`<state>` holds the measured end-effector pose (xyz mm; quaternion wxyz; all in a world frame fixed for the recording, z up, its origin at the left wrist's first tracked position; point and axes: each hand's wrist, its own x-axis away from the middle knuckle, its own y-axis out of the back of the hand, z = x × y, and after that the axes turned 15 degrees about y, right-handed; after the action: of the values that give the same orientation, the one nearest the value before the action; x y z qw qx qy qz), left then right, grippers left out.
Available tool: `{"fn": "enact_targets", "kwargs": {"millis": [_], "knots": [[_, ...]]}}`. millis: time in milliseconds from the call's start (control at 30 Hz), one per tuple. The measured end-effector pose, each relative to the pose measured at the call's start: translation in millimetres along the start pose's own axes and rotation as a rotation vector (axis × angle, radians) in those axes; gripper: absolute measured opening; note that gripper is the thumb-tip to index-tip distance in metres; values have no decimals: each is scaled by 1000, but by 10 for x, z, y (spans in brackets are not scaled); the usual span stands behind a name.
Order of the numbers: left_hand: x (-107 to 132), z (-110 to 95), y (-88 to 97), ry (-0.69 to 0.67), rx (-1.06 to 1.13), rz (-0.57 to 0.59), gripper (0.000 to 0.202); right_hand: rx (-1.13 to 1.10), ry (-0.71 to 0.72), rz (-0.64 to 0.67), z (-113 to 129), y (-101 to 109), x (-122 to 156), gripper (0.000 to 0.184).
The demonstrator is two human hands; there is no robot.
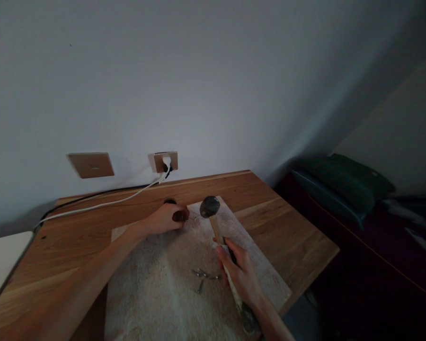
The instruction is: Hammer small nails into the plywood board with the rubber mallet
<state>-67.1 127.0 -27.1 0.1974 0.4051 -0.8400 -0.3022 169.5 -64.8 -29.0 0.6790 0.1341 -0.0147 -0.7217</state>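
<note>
My right hand [239, 270] is wrapped round the light handle of a hammer [218, 232]. Its dark, rounded head points up and away, over the far part of a pale, worn board [152, 289]. Near the board's far edge, my left hand [168, 219] has its fingers curled with the tips together. What they pinch is too small to make out. Just right of those fingertips is a small shiny metal piece [195, 218]. Several small metal screws or nails [201, 273] lie loose on the board, left of my right hand.
The board rests on a wooden table [280, 222] against a wall. White and black cables [102, 204] run along its back edge, the white one to a wall socket [159, 162]. A small dark round object [169, 201] sits behind my left hand. Cushions [341, 180] lie at right.
</note>
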Motion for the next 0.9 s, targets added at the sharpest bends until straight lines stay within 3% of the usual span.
{"fn": "enact_targets", "kwargs": {"millis": [300, 433, 900], "knots": [[-5, 47, -26, 20, 77, -1, 21, -72, 7, 92, 125, -54, -29, 54], [5, 80, -51, 18, 129, -17, 35, -54, 17, 151, 178, -106, -50, 57], [-40, 167, -111, 25, 321, 33, 51, -47, -4, 217, 99, -111, -29, 53]]}}
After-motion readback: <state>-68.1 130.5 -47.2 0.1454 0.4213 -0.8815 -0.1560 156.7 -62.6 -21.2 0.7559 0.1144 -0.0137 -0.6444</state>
